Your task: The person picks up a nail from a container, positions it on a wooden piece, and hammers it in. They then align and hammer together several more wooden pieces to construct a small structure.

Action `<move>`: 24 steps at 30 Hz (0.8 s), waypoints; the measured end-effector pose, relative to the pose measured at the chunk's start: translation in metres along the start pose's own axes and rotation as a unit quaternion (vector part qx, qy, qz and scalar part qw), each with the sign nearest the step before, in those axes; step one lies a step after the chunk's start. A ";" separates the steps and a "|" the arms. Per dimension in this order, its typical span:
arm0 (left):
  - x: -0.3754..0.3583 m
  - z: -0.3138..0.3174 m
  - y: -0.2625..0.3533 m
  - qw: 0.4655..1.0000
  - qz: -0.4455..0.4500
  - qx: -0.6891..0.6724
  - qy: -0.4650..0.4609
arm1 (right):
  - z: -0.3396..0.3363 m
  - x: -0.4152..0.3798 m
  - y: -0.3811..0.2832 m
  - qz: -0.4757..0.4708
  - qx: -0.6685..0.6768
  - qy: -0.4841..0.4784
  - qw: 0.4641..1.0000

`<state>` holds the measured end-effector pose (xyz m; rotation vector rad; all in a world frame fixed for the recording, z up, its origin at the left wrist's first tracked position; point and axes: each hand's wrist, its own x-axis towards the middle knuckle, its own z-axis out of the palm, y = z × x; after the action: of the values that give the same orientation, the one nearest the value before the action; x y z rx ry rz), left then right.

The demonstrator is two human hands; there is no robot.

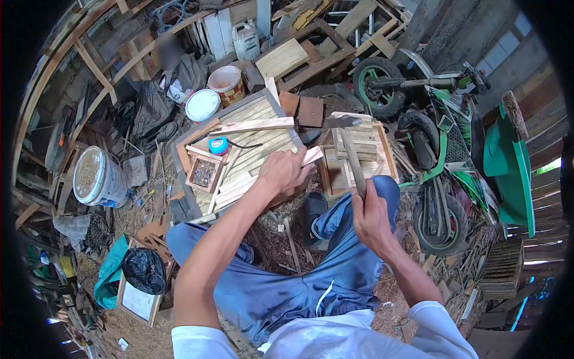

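My left hand (280, 172) is closed around a short light wooden strip (312, 156), whose end sticks out past the fingers. In my right hand (372, 216) is a hammer (353, 158), gripped by its wooden handle, head up and away from me. Beneath the hammer, a slatted wooden piece (373, 142) with a frame lies near my right knee. Left of my left hand is a larger grey-edged wooden panel (173, 157). On it rest loose strips (254, 124), a blue tape measure (217, 145) and a small wooden box (190, 179) with small dark bits inside.
White buckets (202, 105) and a filled pail (98, 179) stand left. A small green motorbike (445, 134) and a green wheelbarrow tray (508, 173) are at right. Scrap timber (284, 58) is piled behind. A framed board (137, 299) with a black bag lies lower left.
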<state>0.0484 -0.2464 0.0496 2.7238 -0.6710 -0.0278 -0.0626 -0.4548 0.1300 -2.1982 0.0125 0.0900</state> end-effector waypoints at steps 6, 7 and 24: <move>-0.001 -0.006 0.003 1.000 -0.012 0.006 -0.012 | -0.004 0.007 0.011 -0.007 -0.059 -0.037 0.998; -0.002 -0.002 0.002 1.000 -0.011 0.006 -0.011 | -0.006 0.001 0.002 0.004 -0.033 -0.030 0.999; -0.002 -0.001 0.002 1.000 -0.006 0.003 0.004 | -0.006 0.005 0.013 -0.006 -0.053 -0.030 0.998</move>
<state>0.0461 -0.2471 0.0511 2.7315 -0.6539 -0.0181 -0.0575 -0.4677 0.1226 -2.3013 -0.0387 0.1526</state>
